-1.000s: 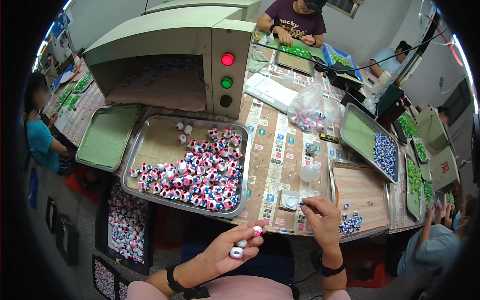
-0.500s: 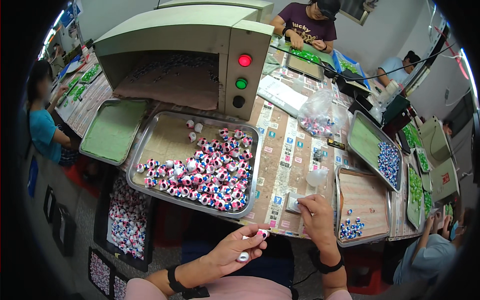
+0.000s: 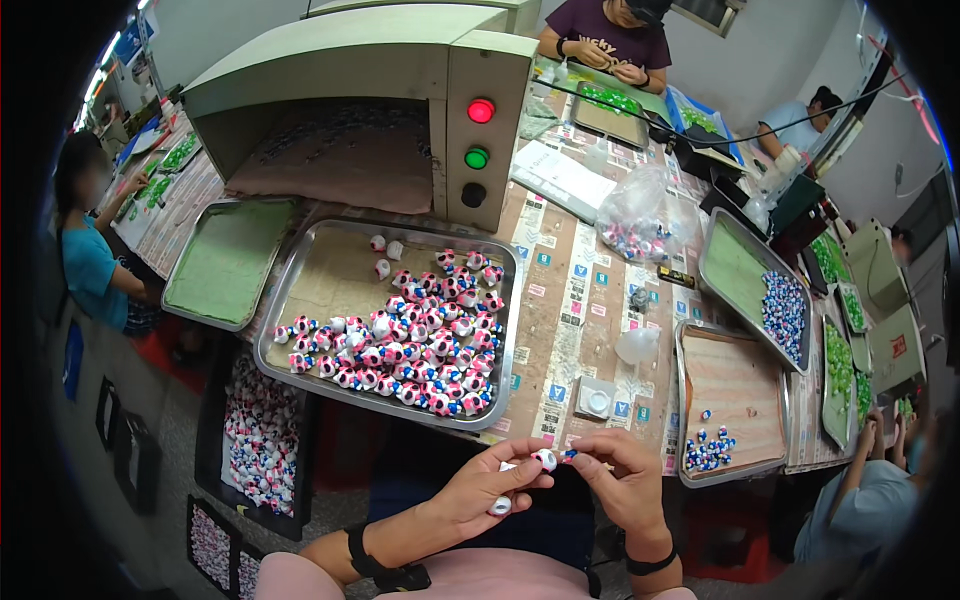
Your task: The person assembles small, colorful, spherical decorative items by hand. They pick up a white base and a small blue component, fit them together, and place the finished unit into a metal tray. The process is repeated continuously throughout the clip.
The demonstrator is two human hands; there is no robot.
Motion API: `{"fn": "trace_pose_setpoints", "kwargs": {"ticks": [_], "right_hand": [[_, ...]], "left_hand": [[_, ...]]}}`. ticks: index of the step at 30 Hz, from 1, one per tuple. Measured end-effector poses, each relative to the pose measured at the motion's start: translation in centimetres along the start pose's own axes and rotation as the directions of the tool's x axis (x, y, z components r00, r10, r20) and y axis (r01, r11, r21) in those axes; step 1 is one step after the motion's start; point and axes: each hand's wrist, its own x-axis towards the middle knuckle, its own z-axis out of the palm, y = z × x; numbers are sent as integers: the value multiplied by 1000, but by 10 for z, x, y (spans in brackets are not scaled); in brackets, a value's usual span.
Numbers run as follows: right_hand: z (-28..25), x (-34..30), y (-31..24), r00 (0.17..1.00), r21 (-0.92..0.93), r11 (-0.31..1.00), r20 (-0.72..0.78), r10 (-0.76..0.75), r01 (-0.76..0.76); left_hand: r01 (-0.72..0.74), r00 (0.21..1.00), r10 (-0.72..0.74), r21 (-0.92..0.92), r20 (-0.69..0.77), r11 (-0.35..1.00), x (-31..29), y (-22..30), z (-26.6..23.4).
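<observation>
Low in front of me, above the table's front edge, my two hands meet. Pinched in my left hand [image 3: 485, 492] is a small white figurine head [image 3: 544, 459], and another white piece [image 3: 500, 506] sticks out below its fingers. My right hand [image 3: 622, 482] holds a small blue figurine body [image 3: 569, 455] between thumb and fingertips, right beside the head. Whether the two pieces touch is too small to tell. Just beyond the right hand stands a small square whitish dish [image 3: 595, 398] with a round centre.
A steel tray [image 3: 268, 335] of pink, white and blue figurines lies left, before an oven-like machine [image 3: 490, 50]. Right are a tray of small blue bodies [image 3: 710, 452], a tilted green-lined tray [image 3: 728, 255] and a plastic bag [image 3: 640, 205]. Co-workers sit around the table.
My right hand has moved from the small square dish down and left to my left hand, and the blue body now shows in its fingers. My left hand has shifted slightly right.
</observation>
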Motion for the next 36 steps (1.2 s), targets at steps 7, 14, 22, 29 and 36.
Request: {"fn": "trace_pose_setpoints", "kwargs": {"ticks": [7, 14, 22, 29, 36], "right_hand": [[5, -5, 6, 1000, 1, 1000, 16, 4, -4], [3, -9, 7, 995, -10, 1000, 104, 10, -9], [-19, 0, -6, 994, -101, 993, 90, -55, 64], [-127, 3, 43, 862, -740, 656, -424, -279, -151], [-160, 1, 76, 932, -746, 640, -340, -125, -186]], "left_hand": [[-13, 1000, 14, 32, -21, 999, 1, -3, 3], [-21, 998, 31, 153, -62, 988, -1, -4, -1], [-143, 959, 247, 514, -138, 846, -21, 30, 21], [-232, 327, 934, 971, 141, -65, -49, 130, -45], [-12, 280, 940, 979, 197, -201, -49, 167, -83]]}}
